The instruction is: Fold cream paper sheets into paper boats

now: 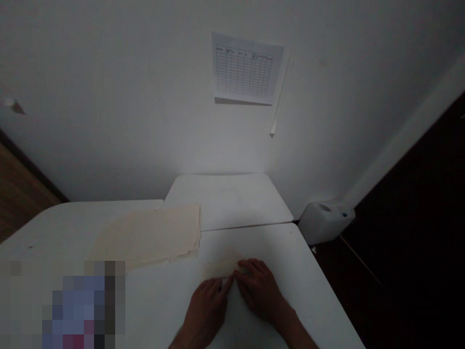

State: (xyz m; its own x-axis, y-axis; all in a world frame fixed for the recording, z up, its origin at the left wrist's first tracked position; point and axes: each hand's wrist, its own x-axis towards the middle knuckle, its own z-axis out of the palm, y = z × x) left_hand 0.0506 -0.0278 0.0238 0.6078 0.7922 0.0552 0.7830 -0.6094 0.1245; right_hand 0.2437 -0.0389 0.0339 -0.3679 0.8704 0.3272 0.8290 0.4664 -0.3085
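Small folded cream cloth (pixel 222 266) lying flat on the white table (pixel 316 295), near the middle of its width and just ahead of both hands. Left hand (pixel 209 304): palm down, fingers stretched out and together, tips at the cloth's near edge, nothing grasped. Right hand (pixel 259 288): fingers bent over the cloth's right end and touching it; whether they pinch the fabric cannot be told. The two hands meet at the fingertips. Left of the cloth, apart from it, a larger stack of cream cloths (pixel 152 236) with its right edge squared. Bare tabletop lies open to the right as far as the table's edge. Behind, a second white table (pixel 232 198) abuts the wall, which bears a printed chart (pixel 245 70). A white container (pixel 325 220) stands on the dark floor at right.
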